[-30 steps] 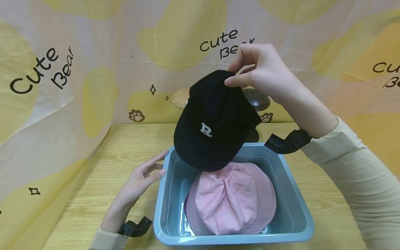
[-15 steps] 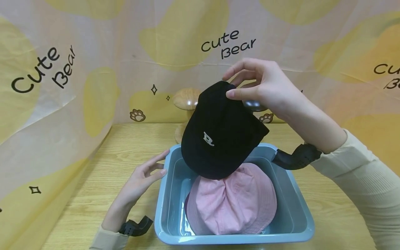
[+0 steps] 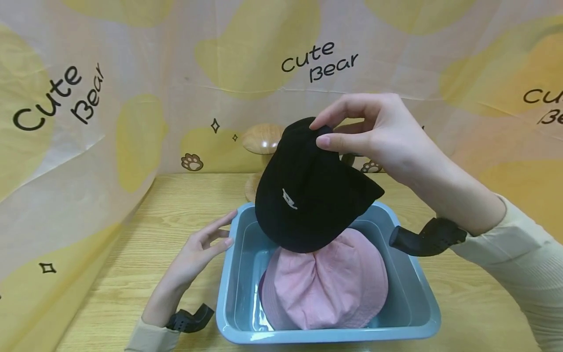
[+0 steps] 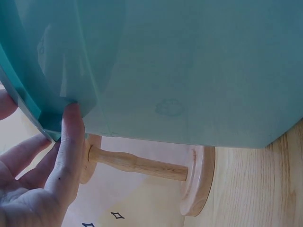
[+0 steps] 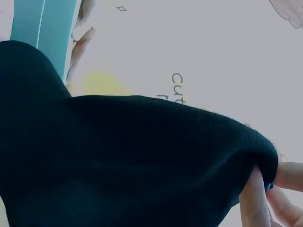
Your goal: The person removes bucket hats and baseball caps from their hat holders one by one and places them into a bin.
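Note:
My right hand [image 3: 374,129] pinches the crown of a black baseball cap [image 3: 308,195] between thumb and fingers. In the right wrist view the cap [image 5: 142,151] spans the frame, its fabric bunched at the fingertips. It hangs tilted, brim down, over the back of a light blue tub [image 3: 224,288]; a white letter shows on its front. Below it in the tub lies a pink bucket hat [image 3: 325,288], with a dark purple edge peeking out at its left. With fairly straight fingers, my left hand [image 3: 198,252] touches the tub's left rim.
Behind the tub stands a wooden stand [image 3: 262,138] with a rounded top; a second, dark stand [image 3: 347,159] is mostly hidden by the cap and right hand. A patterned cloth [image 3: 220,49] backs the wooden table [image 3: 176,195]. Black straps sit on both wrists.
My right hand has come down and slightly right, lowering the cap and turning it so its letter faces more to the left. My left hand stays at the tub's rim.

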Motion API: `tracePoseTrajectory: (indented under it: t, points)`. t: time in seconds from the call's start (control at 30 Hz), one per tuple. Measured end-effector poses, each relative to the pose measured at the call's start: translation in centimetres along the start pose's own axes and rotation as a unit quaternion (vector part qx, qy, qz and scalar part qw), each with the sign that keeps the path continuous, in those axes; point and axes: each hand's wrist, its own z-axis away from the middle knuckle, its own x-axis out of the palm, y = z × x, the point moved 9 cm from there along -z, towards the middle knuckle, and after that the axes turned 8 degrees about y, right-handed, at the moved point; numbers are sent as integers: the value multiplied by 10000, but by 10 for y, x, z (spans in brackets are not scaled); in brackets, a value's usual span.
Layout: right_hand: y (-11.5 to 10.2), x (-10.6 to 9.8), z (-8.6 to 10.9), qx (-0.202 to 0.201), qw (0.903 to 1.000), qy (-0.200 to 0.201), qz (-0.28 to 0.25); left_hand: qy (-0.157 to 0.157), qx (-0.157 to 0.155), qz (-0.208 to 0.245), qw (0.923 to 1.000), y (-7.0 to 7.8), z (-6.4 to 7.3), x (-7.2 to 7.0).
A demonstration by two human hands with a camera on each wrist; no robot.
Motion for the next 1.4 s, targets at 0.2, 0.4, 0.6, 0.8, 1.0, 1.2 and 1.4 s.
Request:
tracePoseTrajectory:
  t: [0.2, 0.4, 0.6, 0.8, 1.0, 1.2, 1.4]
  points:
    - [2, 2, 8, 136, 9998, -58, -159, 18, 1, -86, 10000, 0, -1, -1]
    - [8, 13, 22, 220, 9969, -359, -668, 4, -11, -107, 9999, -1, -1, -1]
    - [11, 27, 38, 180, 9941, -586, -897, 17, -22, -41, 10000, 1, 0, -1]
    - [19, 45, 50, 444, 9887, -871, -1134, 28, -43, -33, 10000, 1, 1, -1]
    - [33, 58, 56, 589, 9858, -1067, -1151, 2, -39, -4, 10000, 0, 2, -1]
    - [52, 66, 57, 767, 9839, -1090, -1190, -25, -74, 16, 10000, 0, 1, -1]
    - [65, 74, 58, 1040, 9783, -1202, -1328, -16, -87, -27, 10000, -1, 0, -1]
